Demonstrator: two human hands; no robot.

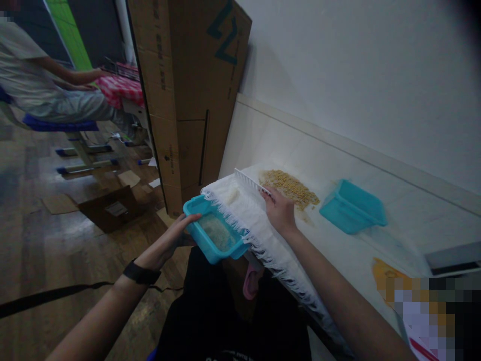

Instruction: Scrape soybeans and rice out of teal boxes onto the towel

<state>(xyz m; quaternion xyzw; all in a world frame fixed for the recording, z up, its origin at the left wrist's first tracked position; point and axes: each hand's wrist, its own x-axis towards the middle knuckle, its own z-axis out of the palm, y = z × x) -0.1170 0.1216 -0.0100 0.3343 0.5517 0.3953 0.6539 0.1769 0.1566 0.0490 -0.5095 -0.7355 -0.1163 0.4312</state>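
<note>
My left hand (176, 235) grips the near rim of a teal plastic tub (214, 230) that holds white grains, kept just below the table's edge. My right hand (280, 210) is closed on a white comb-like scraper (250, 181) that rests on the white fringed cloth (259, 225) covering the table. A small patch of white grains (233, 194) lies on the cloth left of the scraper. A heap of yellow-brown grains (289, 186) sits just beyond my right hand.
A second teal tub (353, 208) lies tilted on the table at right. A tall cardboard box (188, 95) leans against the wall at left. Another person sits at a table in the far left background. Flattened cardboard (108, 205) lies on the wooden floor.
</note>
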